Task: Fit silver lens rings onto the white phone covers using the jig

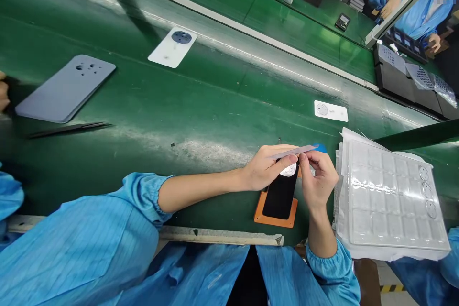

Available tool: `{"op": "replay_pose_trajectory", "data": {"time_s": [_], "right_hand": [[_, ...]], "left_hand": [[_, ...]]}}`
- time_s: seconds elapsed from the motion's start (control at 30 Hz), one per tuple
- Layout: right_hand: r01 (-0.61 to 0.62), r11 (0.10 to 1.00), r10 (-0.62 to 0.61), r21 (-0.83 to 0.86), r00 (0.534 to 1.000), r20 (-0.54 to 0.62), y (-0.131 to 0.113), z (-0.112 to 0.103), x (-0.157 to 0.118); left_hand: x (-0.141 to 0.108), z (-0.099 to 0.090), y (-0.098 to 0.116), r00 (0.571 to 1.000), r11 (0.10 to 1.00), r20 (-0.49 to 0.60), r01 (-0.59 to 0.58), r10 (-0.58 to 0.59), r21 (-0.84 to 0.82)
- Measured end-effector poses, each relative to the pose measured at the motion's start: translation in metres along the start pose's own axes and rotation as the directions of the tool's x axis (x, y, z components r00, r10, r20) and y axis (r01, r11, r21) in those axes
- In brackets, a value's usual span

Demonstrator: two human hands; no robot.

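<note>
My left hand (267, 167) pinches a thin, pale greyish panel (296, 151), seen nearly edge-on. My right hand (319, 174) has its thumb and fingers closed at the same panel's right end. A blue tab (320, 148) shows just behind the right fingers; whether it is joined to the panel I cannot tell. Below both hands, a black phone-shaped piece (279, 196) lies in an orange holder (274, 220). A white round part (289, 169) shows at its upper end, partly covered by my hands.
Grey phone back covers (68, 88) and dark tweezers (70, 130) lie left. White cards (172, 48) with camera rings rest farther back. At right stands a clear compartment tray (392, 196) holding several round pieces. A co-worker's hand (3, 92) shows at the left edge; another person (412, 5) sits across.
</note>
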State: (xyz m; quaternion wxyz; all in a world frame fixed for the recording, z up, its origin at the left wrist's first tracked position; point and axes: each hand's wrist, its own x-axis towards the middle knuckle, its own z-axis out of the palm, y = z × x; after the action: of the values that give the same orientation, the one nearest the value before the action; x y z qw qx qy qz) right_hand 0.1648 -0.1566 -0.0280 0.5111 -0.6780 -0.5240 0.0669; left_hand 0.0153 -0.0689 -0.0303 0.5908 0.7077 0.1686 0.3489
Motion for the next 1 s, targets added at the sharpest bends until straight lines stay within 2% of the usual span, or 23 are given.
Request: {"op": "replay_pose_trajectory", "data": {"time_s": [0.2,0.4,0.57,0.67,0.73,0.8,0.87,0.93,1.0], "right_hand": [[-0.027,1.000,0.027,0.010,1.000,0.013,-0.003,-0.001,0.001],[-0.026,0.999,0.026,0.024,1.000,0.005,-0.003,0.001,0.002],[0.031,0.999,-0.031,-0.007,1.000,0.005,-0.003,0.000,0.002],[0.071,0.996,-0.070,-0.059,0.997,0.018,-0.003,-0.003,0.003],[0.062,0.994,-0.062,-0.088,0.998,0.013,-0.004,-0.002,0.003],[0.039,0.995,-0.039,-0.094,0.999,-0.002,-0.004,0.001,0.004],[0.020,0.996,-0.023,-0.084,0.999,-0.027,-0.004,0.005,0.005],[0.008,0.997,-0.011,-0.080,0.999,-0.037,0.001,0.007,0.007],[-0.050,0.994,0.046,-0.094,0.998,-0.045,0.012,0.001,0.010]], "left_hand": [[-0.002,0.002,-0.004,0.998,0.999,-0.053,-0.027,0.028,0.024],[-0.005,0.003,-0.010,0.997,0.996,-0.049,-0.063,0.066,0.063],[-0.008,0.004,-0.019,0.976,0.965,0.078,-0.212,0.202,0.152],[-0.010,0.005,-0.023,0.970,0.949,0.108,-0.235,0.216,0.209],[-0.011,0.006,-0.024,0.969,0.955,0.125,-0.232,0.211,0.186],[-0.012,0.008,-0.025,0.974,0.970,0.126,-0.205,0.189,0.129],[-0.012,0.010,-0.024,0.989,0.990,0.096,-0.123,0.116,0.069],[-0.010,0.012,-0.023,0.998,1.000,0.057,0.012,-0.012,0.014],[-0.004,0.011,-0.022,0.980,0.975,-0.008,0.195,-0.197,-0.108]]}}
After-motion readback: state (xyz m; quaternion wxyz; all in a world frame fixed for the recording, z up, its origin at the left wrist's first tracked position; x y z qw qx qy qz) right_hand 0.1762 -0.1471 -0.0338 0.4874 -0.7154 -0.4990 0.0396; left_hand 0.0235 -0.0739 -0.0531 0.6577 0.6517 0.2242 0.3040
